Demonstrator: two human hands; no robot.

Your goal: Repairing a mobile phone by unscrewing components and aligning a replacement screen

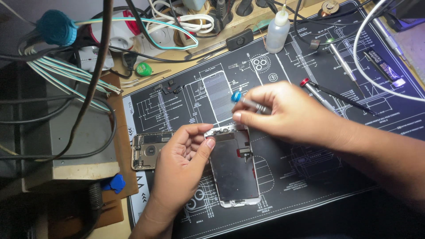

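Note:
A detached phone screen panel [234, 170] lies back side up on the dark repair mat [310, 177], its metal shield facing me. My left hand [181, 166] grips the panel's upper left edge, thumb pressed on the top corner. My right hand [283, 113] holds a small screwdriver with a blue cap [237, 96], its shaft pinched in the fingers and its tip hidden by them, just above the panel's top edge. An opened phone body [148, 150] rests to the left, partly behind my left hand.
More screwdrivers [318, 95] and tweezers lie on the mat to the right. A small plastic squeeze bottle [277, 31] stands at the back. Cables and a grey box [57, 132] crowd the left. A blue pick [116, 183] sits by the mat's left edge.

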